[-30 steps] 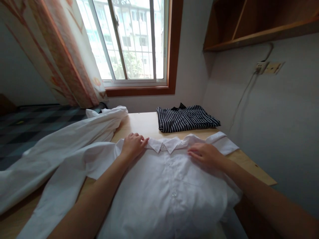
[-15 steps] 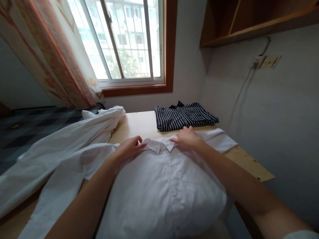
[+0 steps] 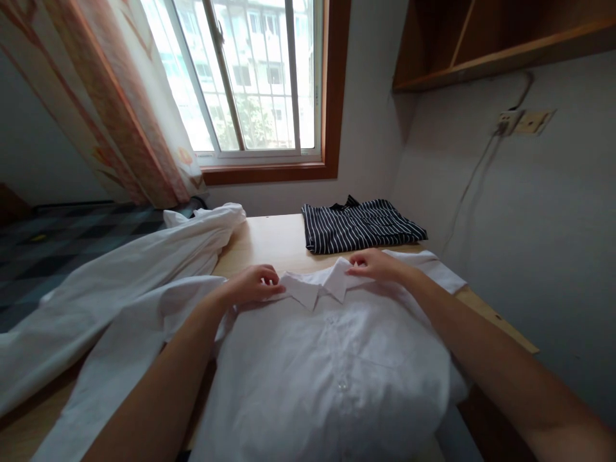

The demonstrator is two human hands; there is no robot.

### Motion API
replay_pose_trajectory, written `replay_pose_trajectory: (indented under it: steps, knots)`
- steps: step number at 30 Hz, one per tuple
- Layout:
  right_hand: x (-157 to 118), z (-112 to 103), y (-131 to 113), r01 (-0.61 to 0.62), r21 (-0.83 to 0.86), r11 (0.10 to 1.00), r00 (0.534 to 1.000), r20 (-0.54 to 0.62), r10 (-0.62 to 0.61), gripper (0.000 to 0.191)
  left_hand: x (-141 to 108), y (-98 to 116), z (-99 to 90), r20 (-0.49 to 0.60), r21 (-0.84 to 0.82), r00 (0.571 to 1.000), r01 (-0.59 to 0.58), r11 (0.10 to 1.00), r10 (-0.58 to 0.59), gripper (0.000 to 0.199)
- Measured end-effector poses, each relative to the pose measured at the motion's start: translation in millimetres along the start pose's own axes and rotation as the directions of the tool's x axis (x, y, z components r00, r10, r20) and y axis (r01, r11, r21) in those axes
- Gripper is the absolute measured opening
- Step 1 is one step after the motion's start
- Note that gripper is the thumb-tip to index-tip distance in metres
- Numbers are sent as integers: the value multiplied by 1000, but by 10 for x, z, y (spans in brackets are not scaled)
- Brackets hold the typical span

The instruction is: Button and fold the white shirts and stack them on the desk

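A white button-up shirt lies front side up on the light wooden table, its collar toward the window and its lower part toward me. My left hand pinches the shirt just left of the collar, fingers curled. On the other side of the collar, my right hand grips the cloth at the shoulder between thumb and fingers. Both collar points lie folded down between the hands. The sleeves stretch out to either side, partly behind my forearms.
A folded black-and-white striped garment lies at the table's far edge. Another white cloth is heaped at the left, beside a dark checked bed cover. A wooden shelf and a socket with a cable are on the right wall.
The collar has spread wider and shifted slightly right. My right hand has moved a little right and down, drawing the cloth along. The whole view has shifted slightly.
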State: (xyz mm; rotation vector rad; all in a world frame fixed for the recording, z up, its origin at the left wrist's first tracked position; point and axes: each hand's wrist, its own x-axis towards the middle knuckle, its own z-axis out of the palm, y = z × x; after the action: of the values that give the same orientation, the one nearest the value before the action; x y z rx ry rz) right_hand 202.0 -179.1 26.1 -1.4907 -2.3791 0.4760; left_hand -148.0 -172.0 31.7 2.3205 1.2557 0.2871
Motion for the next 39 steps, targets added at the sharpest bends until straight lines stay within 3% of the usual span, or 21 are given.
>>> replay_pose_trajectory:
  steps: [2, 5, 7, 9, 14, 20, 26, 32, 37, 39]
  knots:
    - [49, -91, 2, 46, 27, 999, 998, -49, -44, 34, 20, 37, -34, -93, 31, 995, 30, 999, -27, 39]
    - [175, -239, -63, 31, -98, 995, 983, -177, -48, 23, 83, 125, -129, -306, 195, 949, 136, 971, -72, 34]
    - [279, -312, -118, -16, -231, 973, 969, -245, -42, 21, 166, 183, -204, -427, 361, 903, 208, 909, -37, 33]
    - [390, -341, -152, -61, -366, 928, 961, -274, -45, 23, 279, 223, -271, -474, 501, 880, 254, 827, 17, 35]
    - [648, -241, -85, -123, -559, 820, 970, -241, -19, 33, 573, 214, -350, -432, 674, 896, 243, 698, 105, 43]
    - [800, 47, 56, -171, -601, 780, 977, -203, 58, 38, 748, 25, -130, -336, 642, 941, 259, 722, -39, 39]
    - [802, 213, 89, -208, -554, 806, 972, -209, 107, 39, 795, -142, 176, -409, 554, 900, 374, 743, -149, 36]
    - [672, 145, 298, -187, -358, 915, 978, -158, 139, 35, 749, -200, 232, -439, 530, 885, 395, 750, -156, 34]
    - [543, 104, 442, -185, -281, 942, 971, -201, 131, 24, 718, -124, 206, -530, 511, 843, 401, 760, -88, 28]
    - [526, 111, 435, -220, -293, 930, 964, -209, 162, 21, 738, -31, 224, -531, 514, 847, 317, 797, 5, 25]
